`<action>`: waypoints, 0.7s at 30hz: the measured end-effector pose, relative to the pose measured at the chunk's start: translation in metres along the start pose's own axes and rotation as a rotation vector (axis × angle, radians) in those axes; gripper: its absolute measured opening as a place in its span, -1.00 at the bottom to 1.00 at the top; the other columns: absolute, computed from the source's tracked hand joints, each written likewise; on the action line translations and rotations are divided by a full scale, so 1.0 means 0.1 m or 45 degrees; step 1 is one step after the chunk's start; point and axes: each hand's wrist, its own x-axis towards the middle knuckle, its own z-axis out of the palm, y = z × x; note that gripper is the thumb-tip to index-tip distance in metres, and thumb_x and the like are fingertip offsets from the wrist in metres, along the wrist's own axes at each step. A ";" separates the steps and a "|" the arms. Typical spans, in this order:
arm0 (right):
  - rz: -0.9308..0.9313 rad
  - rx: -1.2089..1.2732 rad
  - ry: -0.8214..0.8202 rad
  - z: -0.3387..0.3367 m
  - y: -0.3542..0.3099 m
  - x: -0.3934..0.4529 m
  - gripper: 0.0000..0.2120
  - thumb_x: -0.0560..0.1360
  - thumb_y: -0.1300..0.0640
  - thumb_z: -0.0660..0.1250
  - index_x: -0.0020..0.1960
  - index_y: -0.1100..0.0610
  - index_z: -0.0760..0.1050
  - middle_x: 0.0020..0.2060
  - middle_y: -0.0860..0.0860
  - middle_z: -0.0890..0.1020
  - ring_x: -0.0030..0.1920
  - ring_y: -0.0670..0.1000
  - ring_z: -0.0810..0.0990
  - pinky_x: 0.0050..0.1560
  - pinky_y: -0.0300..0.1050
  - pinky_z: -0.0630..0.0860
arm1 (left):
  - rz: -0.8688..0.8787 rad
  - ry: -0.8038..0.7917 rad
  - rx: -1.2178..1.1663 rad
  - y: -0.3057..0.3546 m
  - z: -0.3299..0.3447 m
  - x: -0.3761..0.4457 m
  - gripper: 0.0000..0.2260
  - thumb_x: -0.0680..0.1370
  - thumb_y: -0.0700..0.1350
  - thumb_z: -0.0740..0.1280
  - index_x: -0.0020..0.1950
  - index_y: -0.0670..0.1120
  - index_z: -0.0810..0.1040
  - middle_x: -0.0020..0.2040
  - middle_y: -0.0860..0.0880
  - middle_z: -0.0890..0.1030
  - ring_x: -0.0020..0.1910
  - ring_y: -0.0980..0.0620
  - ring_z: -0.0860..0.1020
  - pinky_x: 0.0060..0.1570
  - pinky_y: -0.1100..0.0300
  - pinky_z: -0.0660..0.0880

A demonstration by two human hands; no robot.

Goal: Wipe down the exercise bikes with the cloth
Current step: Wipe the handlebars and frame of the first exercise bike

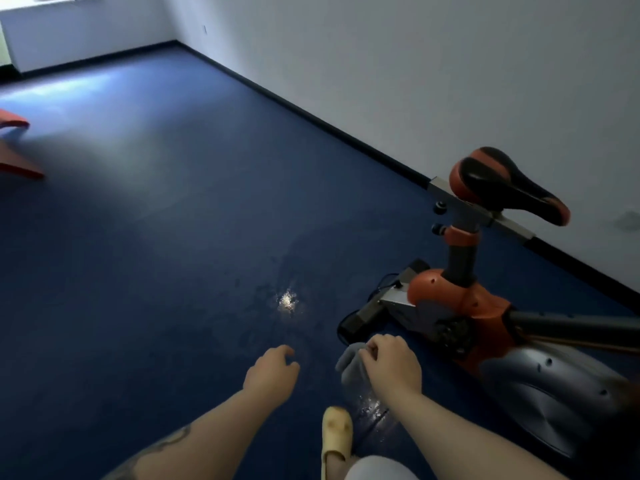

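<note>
On the dark blue floor [173, 220], close to the white wall [415, 64], an orange and grey exercise bike with a black and orange saddle [460, 306] stands at the right side. The right hand [393, 363] is clenched around a crumpled grey cloth [349, 362], which hangs from the fist just beside the black foot bar of the bike, above the floor. The left hand [272, 370] is near it, apart from the cloth, with loosely curled fingers and grasping nothing. A yellow slipper [336, 438] shows between the two forearms. Bright wet-looking spots shine on the floor ahead of the hands.
</note>
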 end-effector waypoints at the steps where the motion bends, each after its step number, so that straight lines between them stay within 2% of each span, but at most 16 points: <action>1: 0.011 0.003 -0.003 -0.03 -0.05 0.21 -0.88 0.51 -0.05 0.25 -0.13 -0.05 0.50 -0.18 -0.12 0.47 -0.14 -0.08 0.48 -0.19 -0.19 0.41 | 0.002 -0.011 0.024 0.07 -0.12 0.16 -0.61 0.59 -0.01 0.16 0.43 0.03 0.36 0.36 0.03 0.46 0.20 -0.01 0.51 0.11 0.11 0.49; 5: -0.001 0.004 0.036 -0.19 -0.29 1.11 -0.86 0.50 -0.04 0.26 -0.16 -0.03 0.52 -0.17 -0.08 0.53 -0.13 -0.06 0.51 -0.20 -0.16 0.43 | 0.028 0.000 0.108 0.34 -0.60 0.91 -0.64 0.58 -0.01 0.15 0.38 0.05 0.40 0.34 0.04 0.48 0.19 0.00 0.52 0.11 0.12 0.48; 11: 0.082 0.017 0.039 -0.31 -0.71 2.20 -0.86 0.51 -0.02 0.28 -0.18 0.00 0.51 -0.16 -0.07 0.56 -0.05 -0.03 0.51 -0.18 -0.14 0.43 | 0.002 0.046 0.043 0.62 -1.15 1.78 -0.66 0.57 -0.02 0.16 0.34 0.03 0.43 0.27 0.02 0.51 0.14 -0.02 0.53 0.09 0.11 0.48; 15: 0.134 0.054 0.028 -0.23 -0.99 2.98 -0.85 0.52 -0.03 0.26 -0.18 -0.01 0.50 -0.16 -0.08 0.55 -0.04 -0.02 0.52 -0.07 -0.06 0.51 | -0.014 0.018 0.008 0.71 -1.55 2.57 -0.65 0.59 -0.04 0.14 0.38 0.00 0.40 0.29 0.03 0.49 0.12 0.03 0.53 0.07 0.11 0.51; 18: 0.220 0.084 0.048 -0.24 -1.19 3.59 -0.84 0.53 -0.04 0.26 -0.16 0.01 0.51 -0.13 -0.06 0.56 -0.03 0.00 0.51 -0.04 -0.03 0.51 | 0.048 -0.002 0.061 0.89 -1.92 3.21 -0.65 0.59 -0.04 0.13 0.37 0.00 0.40 0.29 0.02 0.50 0.16 0.01 0.52 0.09 0.11 0.50; 21: 0.360 0.142 0.090 -0.33 -1.38 4.11 -0.86 0.53 -0.04 0.28 -0.15 0.00 0.51 -0.13 -0.07 0.58 -0.05 0.00 0.54 -0.06 -0.03 0.53 | 0.099 -0.051 0.131 1.14 -2.35 3.84 -0.66 0.57 -0.03 0.13 0.33 0.05 0.43 0.26 0.05 0.52 0.12 0.00 0.53 0.01 0.14 0.49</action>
